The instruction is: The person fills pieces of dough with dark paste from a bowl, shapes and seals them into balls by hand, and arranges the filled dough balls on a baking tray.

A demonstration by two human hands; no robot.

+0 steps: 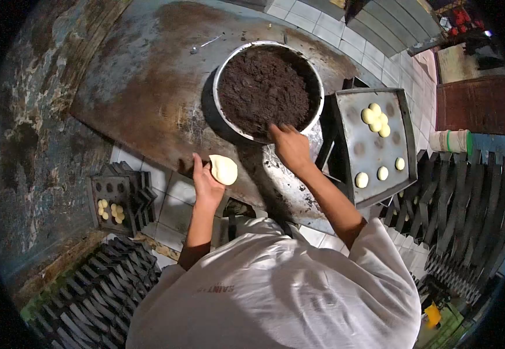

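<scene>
A flattened piece of pale yellow dough (224, 170) rests on the fingers of my left hand (206, 181), whose thumb sticks out to the side. My right hand (290, 145) reaches over the near rim of a large round metal bowl (220, 110). Its fingertips dip into the dark brown crumbly filling (261, 87) there, with the fingers bent together; what they hold, if anything, is hidden. To the right of the bowl, a metal tray (374, 150) carries several round pale dough balls (374, 119), some clustered at its far end and others spaced out nearer me.
The bowl stands on a worn, stained table (148, 81). A small metal utensil (207, 43) lies beyond the bowl. Stacked trays (110, 186) with dough balls stand at the lower left, and more stacked dark trays (456, 203) rise at the right. A peeling wall (31, 116) runs along the left.
</scene>
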